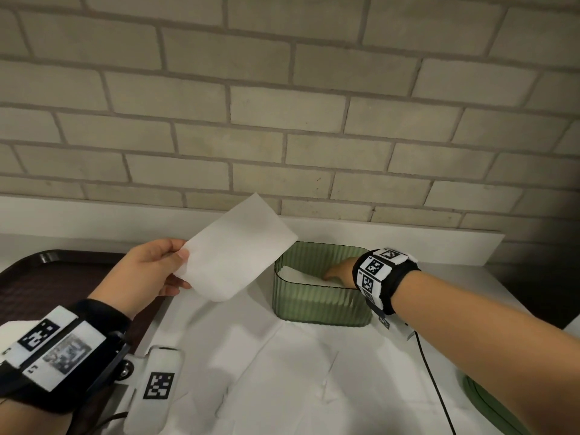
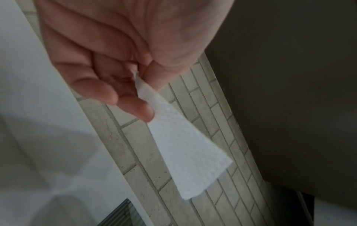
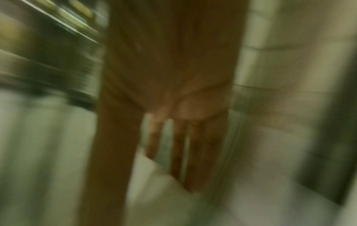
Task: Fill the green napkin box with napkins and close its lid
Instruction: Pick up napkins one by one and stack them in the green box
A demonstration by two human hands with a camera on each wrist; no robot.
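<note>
A ribbed translucent green napkin box (image 1: 317,304) stands open on the white counter by the brick wall. White napkins (image 1: 298,274) lie inside it. My right hand (image 1: 337,271) reaches into the box from the right. In the blurred right wrist view its fingers (image 3: 179,152) look straight and rest on the napkins (image 3: 164,191). My left hand (image 1: 180,266) holds one white napkin (image 1: 238,246) up in the air just left of the box, pinched at a corner between thumb and fingers. In the left wrist view the hand (image 2: 141,85) pinches the napkin (image 2: 185,152), which sticks out edge-on.
Several loose napkins (image 1: 298,372) lie spread on the counter in front of the box. A dark brown tray (image 1: 47,277) sits at the left. The green lid (image 1: 489,409) lies at the lower right edge. A black cable (image 1: 433,372) trails from my right wrist.
</note>
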